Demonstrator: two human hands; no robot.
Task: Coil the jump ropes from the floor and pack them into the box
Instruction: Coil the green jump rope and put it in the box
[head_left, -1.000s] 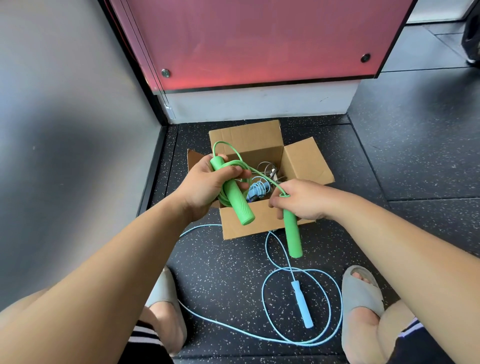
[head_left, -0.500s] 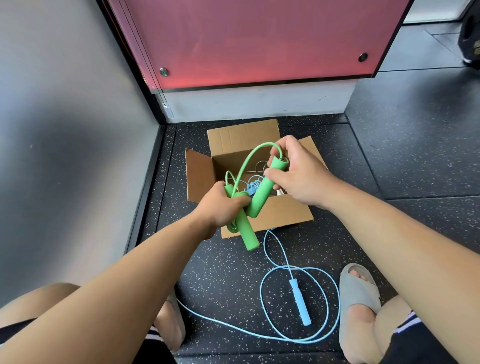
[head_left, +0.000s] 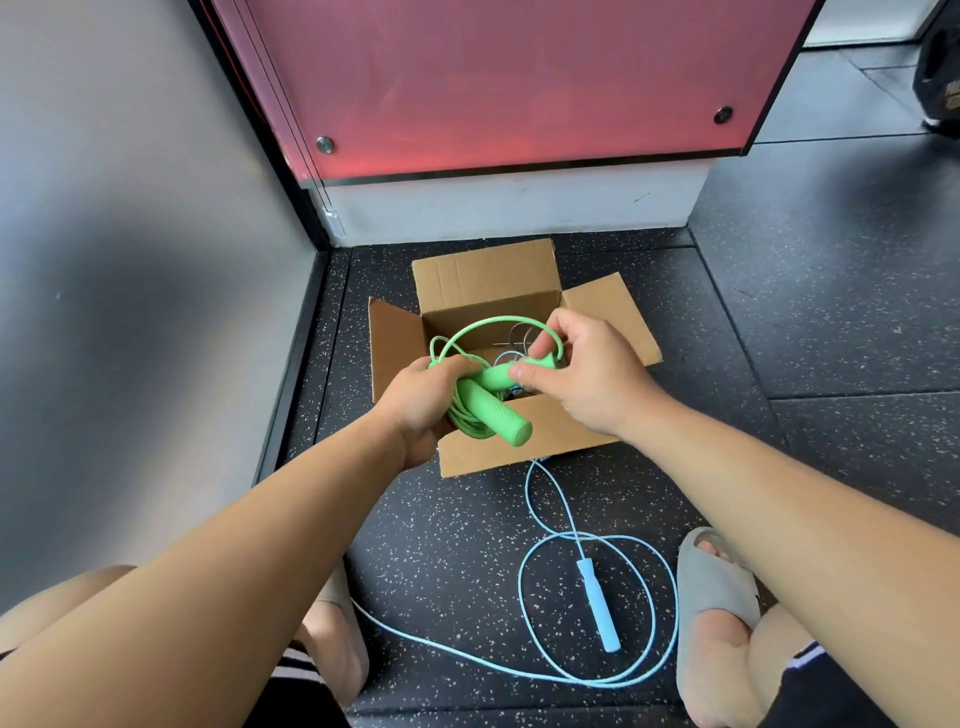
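The left hand (head_left: 421, 400) grips the coiled bright green plastic jump rope (head_left: 470, 423) and one fat green handle (head_left: 498, 415), just above the front edge of the open brown cardboard box (head_left: 483, 275). The right hand (head_left: 587, 374) pinches the other green handle (head_left: 498, 376) with thumb and fingers, right beside the left hand, over the box's open top. The box sits in a corner, near the grey wall (head_left: 130, 260). A thin light blue jump rope (head_left: 597, 605) lies in loose loops on the black speckled floor (head_left: 441, 545) between two grey slippers (head_left: 717, 582); the floor spreads wide to the right
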